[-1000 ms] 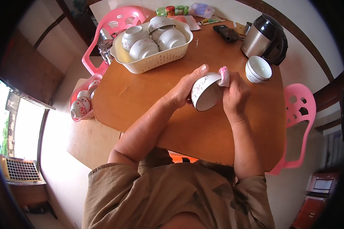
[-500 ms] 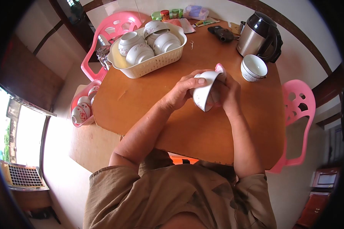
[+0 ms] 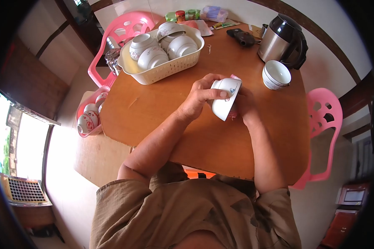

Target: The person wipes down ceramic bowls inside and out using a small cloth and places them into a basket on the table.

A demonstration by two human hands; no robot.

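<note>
My left hand (image 3: 201,96) grips a white bowl (image 3: 224,107) from outside, thumb along its wall and fingers toward its base. The bowl is tipped on its side, its mouth turned to the right, with a small bluish motif on its outside. My right hand (image 3: 247,107) is at the mouth of the bowl, its fingers mostly hidden behind the rim. Bits of pink cloth (image 3: 233,113) show between that hand and the bowl. To the right, two stacked white bowls (image 3: 277,74) stand on the table.
A cream plastic basket (image 3: 166,70) of several white bowls sits at the back left of the wooden table (image 3: 153,124). A steel kettle (image 3: 274,43) stands at the back right. A pink basin (image 3: 79,108) with patterned bowls is beyond the left edge. Pink chairs (image 3: 326,108) flank the table.
The bowl has turned in my hands, so more of its outside and the bluish motif now show. My right hand has shifted behind the rim, and less pink cloth shows at the top.
</note>
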